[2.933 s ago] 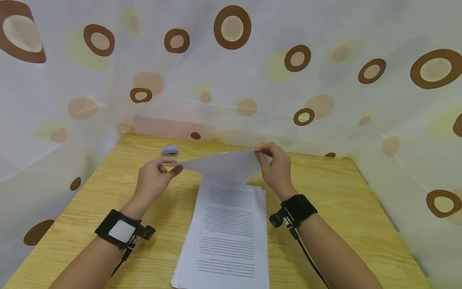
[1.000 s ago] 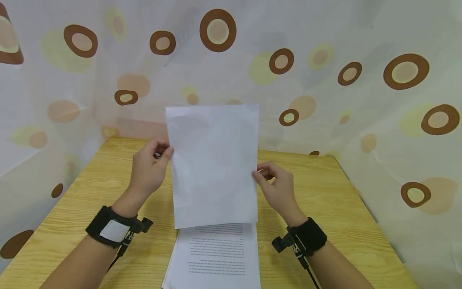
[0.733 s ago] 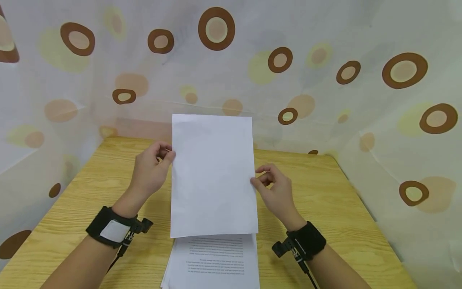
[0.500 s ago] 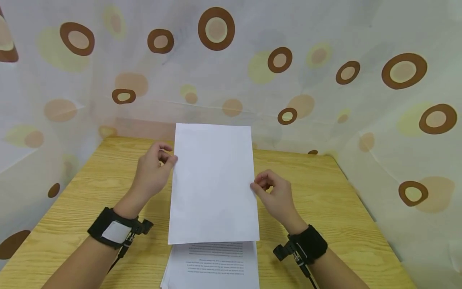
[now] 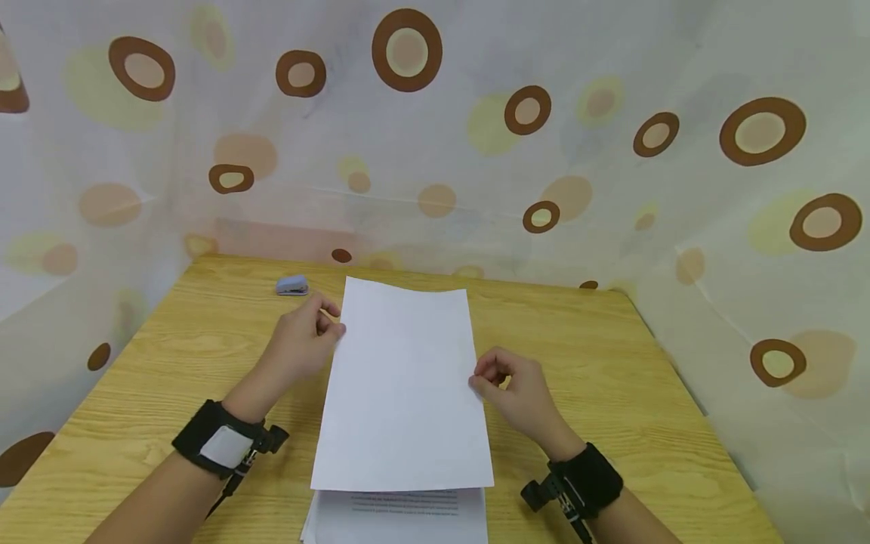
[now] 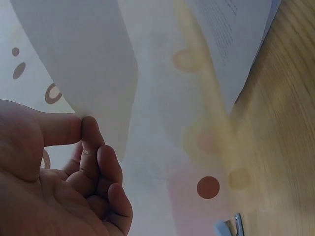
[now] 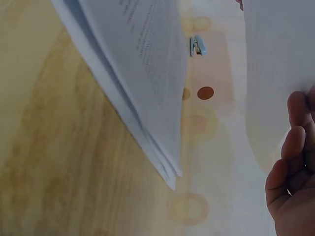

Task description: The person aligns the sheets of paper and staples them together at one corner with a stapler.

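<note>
A blank white sheet (image 5: 402, 393) hovers low and nearly flat over a stack of printed pages (image 5: 401, 514) on the wooden table (image 5: 612, 363). My left hand (image 5: 329, 323) pinches the sheet's left edge near its far corner. My right hand (image 5: 481, 378) pinches the right edge about halfway down. In the left wrist view thumb and fingers (image 6: 88, 137) close on the sheet (image 6: 83, 59), with the stack (image 6: 236, 34) beyond. The right wrist view shows curled fingers (image 7: 295, 147) at the sheet (image 7: 280, 64), above the stack (image 7: 142, 69).
A small blue-grey stapler (image 5: 292, 285) lies at the table's far left, also seen as the stapler (image 7: 197, 45) in the right wrist view. A spotted cloth backdrop (image 5: 435, 151) walls the table on three sides. Bare wood shows left and right of the stack.
The sheet went from held upright to tilted down almost flat over the stack. Both hands sank toward the table with it, uncovering the stapler behind.
</note>
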`<state>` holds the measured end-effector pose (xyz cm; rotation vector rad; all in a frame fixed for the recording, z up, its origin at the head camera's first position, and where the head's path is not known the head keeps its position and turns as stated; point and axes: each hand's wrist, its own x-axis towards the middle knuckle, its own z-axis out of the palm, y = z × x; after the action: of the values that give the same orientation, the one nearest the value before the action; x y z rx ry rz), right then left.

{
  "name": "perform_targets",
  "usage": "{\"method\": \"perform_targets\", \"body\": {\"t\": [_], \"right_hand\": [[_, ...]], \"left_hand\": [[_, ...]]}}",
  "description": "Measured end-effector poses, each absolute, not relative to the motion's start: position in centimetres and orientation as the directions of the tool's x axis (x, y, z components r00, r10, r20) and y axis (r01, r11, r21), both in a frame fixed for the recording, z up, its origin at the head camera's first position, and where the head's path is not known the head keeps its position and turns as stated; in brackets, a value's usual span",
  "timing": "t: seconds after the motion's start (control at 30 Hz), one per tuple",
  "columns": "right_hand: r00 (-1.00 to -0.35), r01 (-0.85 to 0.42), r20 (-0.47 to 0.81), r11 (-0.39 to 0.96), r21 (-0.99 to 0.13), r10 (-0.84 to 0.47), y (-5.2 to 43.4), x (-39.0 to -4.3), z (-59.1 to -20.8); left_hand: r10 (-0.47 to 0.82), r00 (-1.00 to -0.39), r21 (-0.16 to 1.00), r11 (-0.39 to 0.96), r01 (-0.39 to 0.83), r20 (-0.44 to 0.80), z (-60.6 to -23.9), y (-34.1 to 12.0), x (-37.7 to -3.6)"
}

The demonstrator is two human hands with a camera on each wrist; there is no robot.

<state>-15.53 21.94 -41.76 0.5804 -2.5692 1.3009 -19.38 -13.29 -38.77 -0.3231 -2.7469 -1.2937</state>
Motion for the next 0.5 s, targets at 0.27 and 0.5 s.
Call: {"method": "perform_targets", "body": {"t": [0.27,0.5], "right_hand": [[-0.917,-0.394,0.276,0.559,-0.729,-0.287,22.3,-15.0,-42.6],[-0.926,-0.352,0.195,0.560,-0.750,-0.322,22.6,-14.5,-43.4]], "left_hand": [[0.176,-0.975,0.734,0.642,0.220,0.137,-40.1,-12.7,-19.4],[0.224,-0.973,0.706,0.682,0.191,0.048,-41.0,-12.3,-19.0]]}}
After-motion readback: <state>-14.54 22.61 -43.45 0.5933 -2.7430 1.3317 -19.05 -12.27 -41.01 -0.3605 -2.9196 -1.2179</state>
